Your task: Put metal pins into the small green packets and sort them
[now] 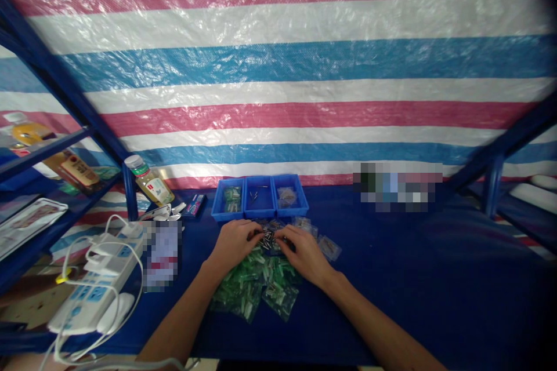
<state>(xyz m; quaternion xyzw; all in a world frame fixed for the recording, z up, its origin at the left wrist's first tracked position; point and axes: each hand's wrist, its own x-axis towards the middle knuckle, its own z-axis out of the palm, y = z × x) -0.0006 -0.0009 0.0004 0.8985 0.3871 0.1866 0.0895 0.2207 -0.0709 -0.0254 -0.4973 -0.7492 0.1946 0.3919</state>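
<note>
From where I sit, I see both hands brought in over the table (374,290); the left hand (235,242) has its fingers curled down at a small heap of dark metal pins (267,239), and the right hand (304,250) bends its fingers in at the heap's other side; the fingertips are bunched, and I cannot tell whether either pinches a pin; the pins lie between the two hands, just behind a wide pile of green packets (248,281); a few clear bags (329,248) lie beyond and beside my right hand.

Behind the pins I have three blue trays in a row; the left tray (228,217) holds green packets, the middle tray (261,207) a few thin metal pieces, the right tray (293,211) small clear bags; farther left I make out a bottle (155,185), a small box (194,206) and a white power strip (98,287) tangled with cables (141,266); a striped sheet (278,116) hangs behind everything.
</note>
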